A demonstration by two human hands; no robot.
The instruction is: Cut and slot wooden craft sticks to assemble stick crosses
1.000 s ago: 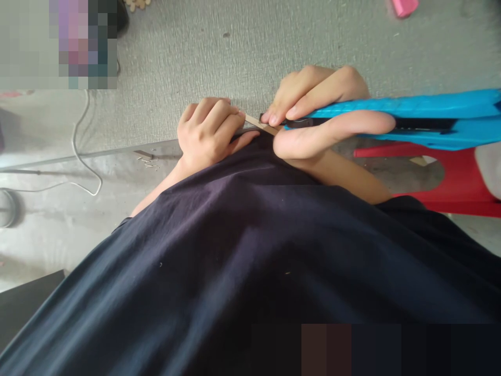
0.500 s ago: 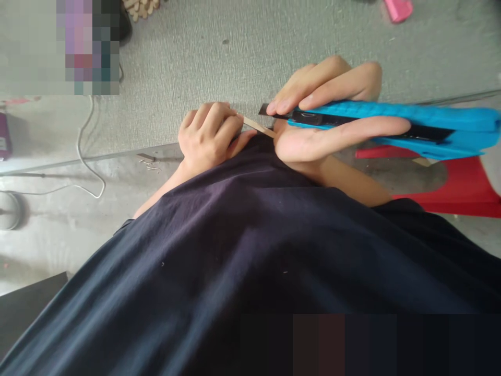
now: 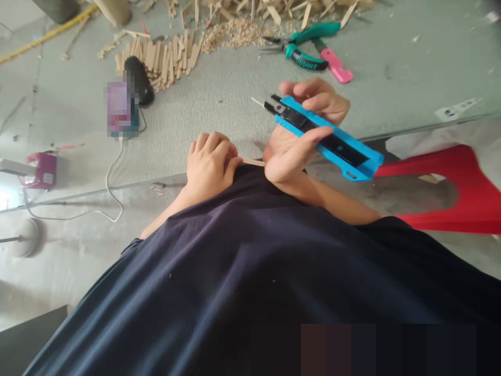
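Observation:
My left hand is closed, pinching a thin flat wooden stick between thumb and fingertips at the table's near edge. The stick's other end meets the base of my right hand; whether it is pressed there or passes behind, I cannot tell. Across that hand, between thumb and curled fingers, lies a blue and black utility knife. Its front points up and left, with a thin pale strip showing at the tip. Below the stick is my dark shirt.
Beyond the hands lie green-handled pliers, a pink-handled tool, a pile of wooden sticks and wood shavings. At left are a black mouse-like object and a cable. A red stool stands at right.
The knife has turned, its front end now angled upward and its back end lower. My right fingers have moved off its front. The view takes in more of the table; my left hand keeps its pinch.

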